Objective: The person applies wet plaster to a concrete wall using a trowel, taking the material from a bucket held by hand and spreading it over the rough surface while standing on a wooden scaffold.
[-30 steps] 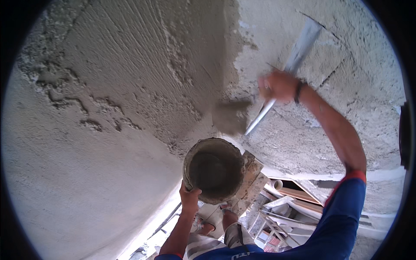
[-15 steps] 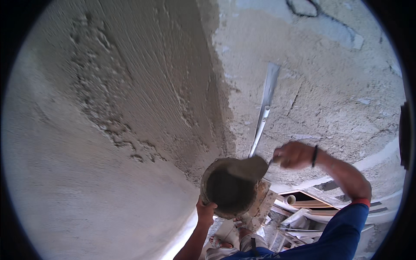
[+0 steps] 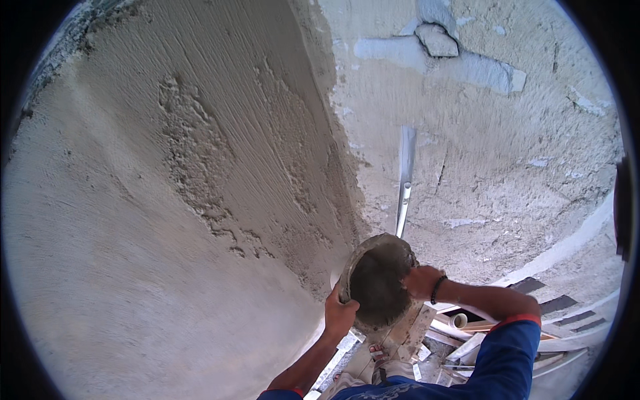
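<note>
Right now both hands meet at the mortar pan, held up close to the wall.

Left hand (image 3: 340, 313) is clamped on the pan (image 3: 377, 283) at its near-left rim; right hand (image 3: 421, 280) reaches in over the far-right rim — whether it grips a tool I cannot tell. Wet plaster (image 3: 220, 147) spreads up and left of the hands, a metal strip (image 3: 405, 180) runs straight up from the pan, and scaffold boards (image 3: 400, 337) lie just below — nothing between pan and wall.

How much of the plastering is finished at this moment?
Done: the left wall carries fresh grey plaster. In hand: left hand holds the pan by its rim; right hand reaches into it. Left: the right wall is rough and patchy.
</note>
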The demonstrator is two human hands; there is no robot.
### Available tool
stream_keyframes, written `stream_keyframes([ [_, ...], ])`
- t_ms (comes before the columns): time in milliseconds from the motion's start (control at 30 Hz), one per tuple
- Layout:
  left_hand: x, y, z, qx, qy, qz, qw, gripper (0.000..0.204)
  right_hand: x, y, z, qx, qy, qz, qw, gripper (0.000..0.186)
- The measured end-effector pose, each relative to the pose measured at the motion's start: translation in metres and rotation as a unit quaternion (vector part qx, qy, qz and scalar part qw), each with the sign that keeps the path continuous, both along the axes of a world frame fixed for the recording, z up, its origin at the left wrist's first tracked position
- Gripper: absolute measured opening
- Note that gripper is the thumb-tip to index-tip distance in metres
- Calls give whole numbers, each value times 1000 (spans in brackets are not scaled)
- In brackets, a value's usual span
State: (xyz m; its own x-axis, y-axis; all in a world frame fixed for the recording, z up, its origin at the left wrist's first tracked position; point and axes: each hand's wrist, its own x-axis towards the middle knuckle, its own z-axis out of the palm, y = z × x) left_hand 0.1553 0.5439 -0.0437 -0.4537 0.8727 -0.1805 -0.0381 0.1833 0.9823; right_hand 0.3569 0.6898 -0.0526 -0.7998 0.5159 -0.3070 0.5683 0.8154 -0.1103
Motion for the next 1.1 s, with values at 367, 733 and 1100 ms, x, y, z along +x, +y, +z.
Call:
stream_keyframes([
  [367, -31, -3, 24, 33, -125, 62, 990, 55, 5, 8, 78, -64, 175, -47, 981, 40],
  [733, -57, -34, 102, 136, -204, 109, 963, 57, -15, 40, 224, -66, 182, 58, 979, 40],
  [1100, -76, -67, 210, 175, -201, 128, 955, 53, -47, 61, 338, 183, 349, 260, 882, 33],
])
